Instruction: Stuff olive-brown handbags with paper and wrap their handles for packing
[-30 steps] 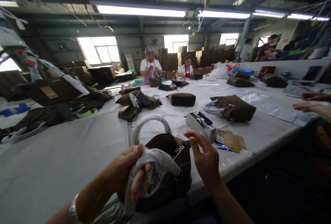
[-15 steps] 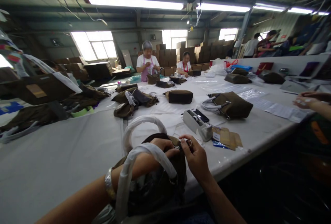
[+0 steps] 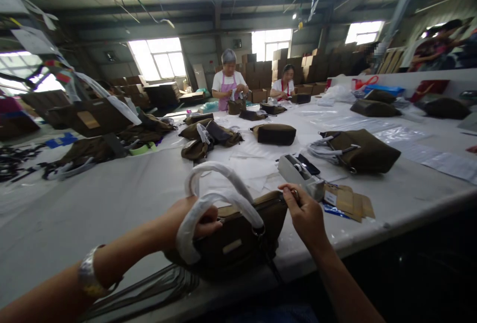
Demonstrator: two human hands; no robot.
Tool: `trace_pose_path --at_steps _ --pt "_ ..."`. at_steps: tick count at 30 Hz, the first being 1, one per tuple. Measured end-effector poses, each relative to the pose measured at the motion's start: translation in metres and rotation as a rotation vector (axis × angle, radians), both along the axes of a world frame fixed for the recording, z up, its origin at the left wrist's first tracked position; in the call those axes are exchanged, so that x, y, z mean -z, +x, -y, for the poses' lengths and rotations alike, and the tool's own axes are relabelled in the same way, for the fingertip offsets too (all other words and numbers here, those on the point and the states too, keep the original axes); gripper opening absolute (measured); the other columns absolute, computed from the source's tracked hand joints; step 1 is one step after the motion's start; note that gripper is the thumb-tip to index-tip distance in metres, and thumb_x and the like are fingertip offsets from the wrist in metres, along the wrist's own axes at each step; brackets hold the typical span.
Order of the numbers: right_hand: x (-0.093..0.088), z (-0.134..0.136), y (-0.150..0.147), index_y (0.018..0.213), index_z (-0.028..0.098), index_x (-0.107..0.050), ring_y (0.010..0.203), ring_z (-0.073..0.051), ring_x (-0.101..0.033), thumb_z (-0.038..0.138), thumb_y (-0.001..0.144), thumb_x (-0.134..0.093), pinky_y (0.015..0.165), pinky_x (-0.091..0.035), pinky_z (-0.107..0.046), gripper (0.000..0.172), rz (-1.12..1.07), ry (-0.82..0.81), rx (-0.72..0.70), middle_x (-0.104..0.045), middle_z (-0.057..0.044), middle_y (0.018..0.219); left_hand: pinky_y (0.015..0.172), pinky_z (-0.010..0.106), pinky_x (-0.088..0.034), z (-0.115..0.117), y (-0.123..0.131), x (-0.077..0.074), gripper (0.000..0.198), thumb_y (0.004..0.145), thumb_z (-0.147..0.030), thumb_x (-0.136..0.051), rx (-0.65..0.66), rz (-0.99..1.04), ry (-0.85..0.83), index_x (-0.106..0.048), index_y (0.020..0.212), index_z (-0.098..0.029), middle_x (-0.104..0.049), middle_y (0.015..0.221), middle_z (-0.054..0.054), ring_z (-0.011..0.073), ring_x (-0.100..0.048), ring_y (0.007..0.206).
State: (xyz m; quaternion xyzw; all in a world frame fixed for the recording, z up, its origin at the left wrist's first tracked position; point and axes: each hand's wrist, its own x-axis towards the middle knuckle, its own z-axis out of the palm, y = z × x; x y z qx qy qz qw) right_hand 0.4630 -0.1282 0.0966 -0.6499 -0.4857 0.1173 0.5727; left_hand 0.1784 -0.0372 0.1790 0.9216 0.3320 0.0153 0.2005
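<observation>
A brown handbag (image 3: 238, 236) with white-wrapped handles (image 3: 208, 199) stands at the near edge of the white table (image 3: 112, 199). My left hand (image 3: 186, 218) reaches under the near handle and grips the bag's top edge at its left end. My right hand (image 3: 303, 211) pinches the zipper pull at the bag's right end, fingers closed. A watch (image 3: 87, 276) sits on my left wrist.
A white tape dispenser (image 3: 298, 174) and cardboard tags (image 3: 346, 203) lie just right of the bag. Several more brown bags (image 3: 359, 151) are spread over the table. Two people (image 3: 228, 82) work at the far end before stacked cartons. Plastic sheets (image 3: 443, 161) lie at the right.
The bag's top has gone from gaping open to drawn shut along the zipper. My right hand has moved right to the bag's end; my left hand has shifted to its left end.
</observation>
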Motion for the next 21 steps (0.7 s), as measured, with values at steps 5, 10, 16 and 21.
trace_pose_path --at_steps 5,10,16,21 --pt "0.01 -0.006 0.019 0.098 0.021 -0.073 0.076 -0.023 -0.065 0.052 0.091 -0.053 0.07 -0.046 -0.032 0.037 0.029 -0.083 0.118 -0.072 -0.004 0.084 0.055 0.025 -0.028 0.004 -0.065 -0.012 0.031 0.089 -0.045 -0.056 -0.13 -0.196 0.047 -0.063 0.07 -0.022 -0.059 0.063 -0.002 0.0134 -0.049 0.057" --pt "0.019 -0.019 0.012 0.099 0.019 -0.072 0.065 -0.018 -0.058 0.056 0.091 -0.053 0.06 -0.044 -0.029 0.042 -0.031 -0.056 0.062 -0.067 -0.003 0.074 0.055 0.025 -0.025 0.001 -0.095 0.001 0.036 0.089 -0.048 -0.055 -0.243 -0.149 0.076 -0.062 0.066 -0.021 -0.059 0.064 -0.001 0.0145 -0.05 0.058" --pt "0.016 -0.013 0.012 0.117 0.019 -0.066 0.052 -0.018 -0.056 0.066 0.089 -0.051 0.051 -0.045 -0.03 0.056 -0.045 -0.158 0.052 -0.059 0.0 0.062 0.06 0.023 -0.032 0.003 -0.102 0.015 0.045 0.092 -0.059 -0.051 -0.345 0.001 -0.022 -0.059 0.07 -0.02 -0.055 0.065 -0.002 0.0152 -0.05 0.064" --pt "0.011 0.01 0.0 0.126 0.022 -0.062 0.106 -0.031 -0.066 0.063 0.091 -0.05 0.096 -0.05 -0.047 0.055 0.311 0.106 0.211 -0.067 -0.013 0.123 0.056 0.022 -0.035 0.015 -0.105 0.023 0.049 0.09 -0.064 -0.048 -0.453 0.176 -0.242 -0.056 0.073 -0.019 -0.046 0.059 -0.004 0.0138 -0.046 0.057"
